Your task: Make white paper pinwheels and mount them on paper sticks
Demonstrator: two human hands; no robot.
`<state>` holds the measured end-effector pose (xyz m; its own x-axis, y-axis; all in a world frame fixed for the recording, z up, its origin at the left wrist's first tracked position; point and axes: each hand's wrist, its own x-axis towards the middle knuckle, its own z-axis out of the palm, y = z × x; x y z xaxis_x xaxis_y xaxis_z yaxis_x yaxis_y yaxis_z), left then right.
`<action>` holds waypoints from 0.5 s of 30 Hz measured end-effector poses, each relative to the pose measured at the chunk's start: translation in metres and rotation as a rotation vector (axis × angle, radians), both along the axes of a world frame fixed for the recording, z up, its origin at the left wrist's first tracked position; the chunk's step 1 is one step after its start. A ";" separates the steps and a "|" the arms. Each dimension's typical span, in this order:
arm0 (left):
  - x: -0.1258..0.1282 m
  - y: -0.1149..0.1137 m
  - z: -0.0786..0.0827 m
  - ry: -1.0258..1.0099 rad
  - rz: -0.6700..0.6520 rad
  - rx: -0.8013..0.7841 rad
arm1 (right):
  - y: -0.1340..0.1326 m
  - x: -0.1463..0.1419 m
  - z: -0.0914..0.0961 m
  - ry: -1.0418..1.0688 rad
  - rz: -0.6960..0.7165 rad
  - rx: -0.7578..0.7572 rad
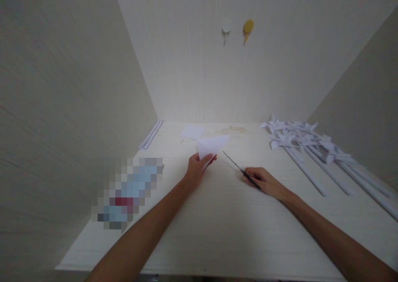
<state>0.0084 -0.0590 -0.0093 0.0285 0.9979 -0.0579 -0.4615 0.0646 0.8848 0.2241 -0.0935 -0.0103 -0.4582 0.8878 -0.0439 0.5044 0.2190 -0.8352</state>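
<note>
Slanting forward-left, scissors (pixel 243 173) toward paper (pixel 211 146)

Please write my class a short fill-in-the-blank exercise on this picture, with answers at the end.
1. White paper is held in the ____ hand.
2. A slim, dark-handled tool is in the ____ hand.
3. Beside the white hook is a ____ hook.
4. The pinwheels lie on the person's ____ side.

Missing words: left; right; yellow; right.

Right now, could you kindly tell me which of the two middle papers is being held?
The nearer paper, pinched in the left hand; the farther paper lies flat on the table.
</note>
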 end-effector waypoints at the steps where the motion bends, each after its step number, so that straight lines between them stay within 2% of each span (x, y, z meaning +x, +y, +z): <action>1: 0.000 0.000 0.000 -0.005 -0.017 0.004 | -0.001 -0.001 0.001 -0.005 0.008 -0.010; 9: 0.001 -0.001 0.000 0.028 -0.075 -0.006 | -0.010 -0.012 0.009 -0.099 0.035 -0.021; 15: -0.001 -0.002 0.000 0.067 -0.085 -0.001 | -0.009 -0.013 0.006 -0.097 0.015 -0.028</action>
